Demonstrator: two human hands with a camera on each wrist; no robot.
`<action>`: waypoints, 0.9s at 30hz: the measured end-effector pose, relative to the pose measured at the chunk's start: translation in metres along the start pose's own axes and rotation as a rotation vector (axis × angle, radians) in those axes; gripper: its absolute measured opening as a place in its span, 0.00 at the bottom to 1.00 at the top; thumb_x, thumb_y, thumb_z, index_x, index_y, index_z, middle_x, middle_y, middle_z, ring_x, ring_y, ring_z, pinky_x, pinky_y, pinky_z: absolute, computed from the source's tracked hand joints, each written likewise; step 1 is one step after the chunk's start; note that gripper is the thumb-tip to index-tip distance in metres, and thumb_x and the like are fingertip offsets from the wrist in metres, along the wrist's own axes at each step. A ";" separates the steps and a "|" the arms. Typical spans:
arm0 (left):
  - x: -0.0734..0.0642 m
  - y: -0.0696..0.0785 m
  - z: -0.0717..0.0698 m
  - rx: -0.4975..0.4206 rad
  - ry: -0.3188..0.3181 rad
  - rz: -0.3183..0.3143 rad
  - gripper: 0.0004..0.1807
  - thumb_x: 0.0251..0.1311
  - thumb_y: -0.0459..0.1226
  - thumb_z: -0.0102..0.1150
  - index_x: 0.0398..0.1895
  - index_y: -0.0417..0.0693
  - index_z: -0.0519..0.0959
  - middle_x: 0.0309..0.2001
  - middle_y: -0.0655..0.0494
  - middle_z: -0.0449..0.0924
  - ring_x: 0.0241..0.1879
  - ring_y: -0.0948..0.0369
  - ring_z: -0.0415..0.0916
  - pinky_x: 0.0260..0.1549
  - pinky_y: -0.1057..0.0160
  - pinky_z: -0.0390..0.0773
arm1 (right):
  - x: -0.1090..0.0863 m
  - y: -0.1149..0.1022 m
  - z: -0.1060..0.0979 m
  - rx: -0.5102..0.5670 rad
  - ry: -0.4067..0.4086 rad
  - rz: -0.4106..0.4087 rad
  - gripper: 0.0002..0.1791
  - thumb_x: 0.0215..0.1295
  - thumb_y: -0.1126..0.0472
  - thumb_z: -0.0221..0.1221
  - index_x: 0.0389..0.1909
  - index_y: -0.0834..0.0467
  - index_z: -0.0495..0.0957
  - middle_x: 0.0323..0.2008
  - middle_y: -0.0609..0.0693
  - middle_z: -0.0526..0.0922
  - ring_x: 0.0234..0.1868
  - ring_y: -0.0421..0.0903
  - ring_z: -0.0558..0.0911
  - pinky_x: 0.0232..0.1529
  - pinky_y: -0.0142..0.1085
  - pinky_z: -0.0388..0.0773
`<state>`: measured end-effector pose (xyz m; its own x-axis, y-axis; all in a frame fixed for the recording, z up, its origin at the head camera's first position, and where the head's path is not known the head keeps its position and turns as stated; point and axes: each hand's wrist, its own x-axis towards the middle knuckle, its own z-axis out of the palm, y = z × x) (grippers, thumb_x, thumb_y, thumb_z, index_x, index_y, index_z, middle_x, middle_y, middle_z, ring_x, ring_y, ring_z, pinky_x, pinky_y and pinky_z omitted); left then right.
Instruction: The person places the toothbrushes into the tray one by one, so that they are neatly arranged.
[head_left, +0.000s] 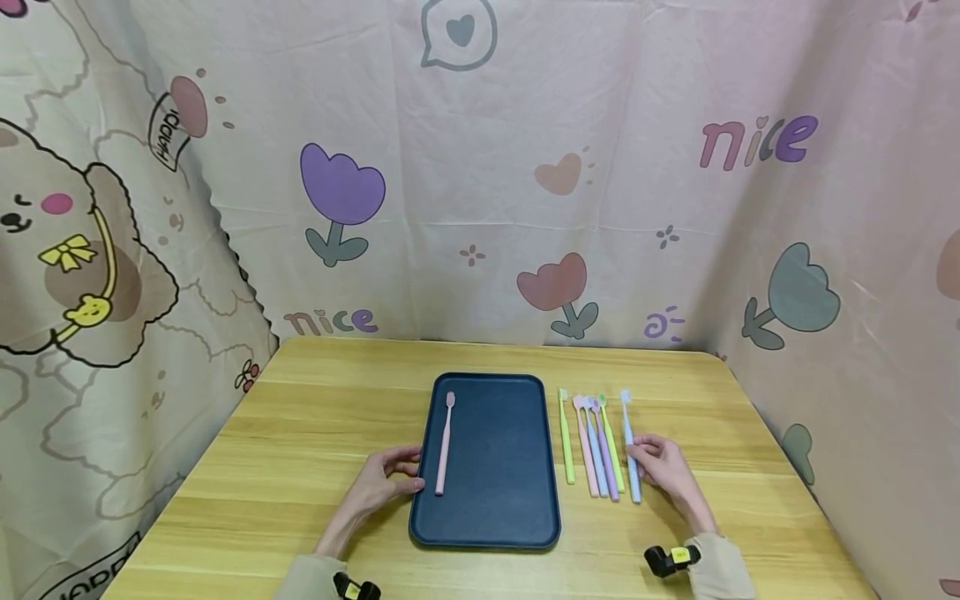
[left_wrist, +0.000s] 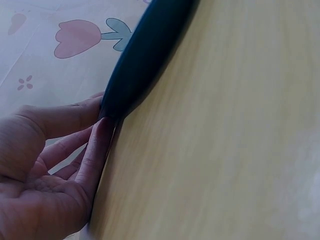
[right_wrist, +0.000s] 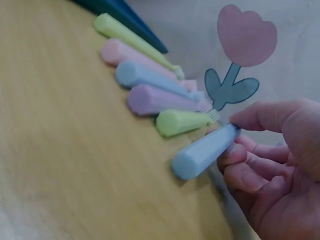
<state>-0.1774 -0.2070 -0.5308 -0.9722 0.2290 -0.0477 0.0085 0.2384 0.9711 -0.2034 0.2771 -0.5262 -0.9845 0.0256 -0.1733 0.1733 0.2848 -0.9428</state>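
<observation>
- Light-blue toothbrush (head_left: 627, 429), head view: right-hand end of a row on the tabletop (head_left: 315, 408), a little apart from its neighbours, bristles away from the person. The right hand (head_left: 662, 463) pinches it by the handle, presumably to keep fingers off the bristles. Forearm slants in from the lower right.
- Same view, row from left to right: first green toothbrush (head_left: 566, 437), pink toothbrush (head_left: 585, 446), second blue toothbrush (head_left: 596, 450), purple toothbrush (head_left: 606, 454), second green toothbrush (head_left: 611, 446). All heads point away, so the handles face the person (handy for picking singly, I judge).
- Same view, left of the row: navy tray (head_left: 495, 467), with a pale pink toothbrush (head_left: 445, 446) lying lengthwise near its left side, probably aligned to the long edge. The left hand (head_left: 384, 481) reaches that edge from the lower left.
- Left wrist view: thumb and fingers nearly together, the tray's rim nipped between them; likely a steadying hold.
- Right wrist view: hand closed to the handle's thickness, the light-blue handle gripped at the fingertips, remaining fingers bent. Cannot tell whether the handle's butt touches wood.
</observation>
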 end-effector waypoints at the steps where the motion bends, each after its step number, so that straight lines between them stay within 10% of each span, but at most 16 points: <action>1: 0.000 0.000 0.000 0.001 0.001 -0.001 0.35 0.53 0.27 0.71 0.65 0.25 0.70 0.57 0.29 0.77 0.43 0.62 0.79 0.42 0.73 0.76 | -0.001 -0.001 0.000 0.016 -0.014 -0.001 0.22 0.71 0.64 0.58 0.57 0.76 0.69 0.28 0.44 0.81 0.20 0.33 0.71 0.20 0.26 0.66; 18: -0.001 0.002 0.001 0.007 0.014 -0.015 0.34 0.53 0.27 0.71 0.65 0.26 0.71 0.57 0.31 0.78 0.43 0.61 0.80 0.43 0.73 0.76 | -0.014 -0.033 0.015 0.143 -0.202 -0.101 0.28 0.69 0.67 0.58 0.62 0.81 0.63 0.39 0.47 0.88 0.40 0.38 0.85 0.45 0.31 0.82; 27: 0.000 0.002 0.001 -0.004 0.003 -0.005 0.34 0.53 0.27 0.70 0.65 0.25 0.70 0.57 0.29 0.77 0.43 0.62 0.80 0.42 0.72 0.77 | -0.020 -0.052 0.044 0.082 -0.162 -0.080 0.27 0.69 0.67 0.58 0.63 0.79 0.66 0.43 0.58 0.87 0.40 0.40 0.85 0.43 0.32 0.82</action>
<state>-0.1770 -0.2057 -0.5292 -0.9730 0.2251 -0.0516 0.0030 0.2358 0.9718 -0.1921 0.2192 -0.4861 -0.9795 -0.1505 -0.1341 0.1027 0.2002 -0.9744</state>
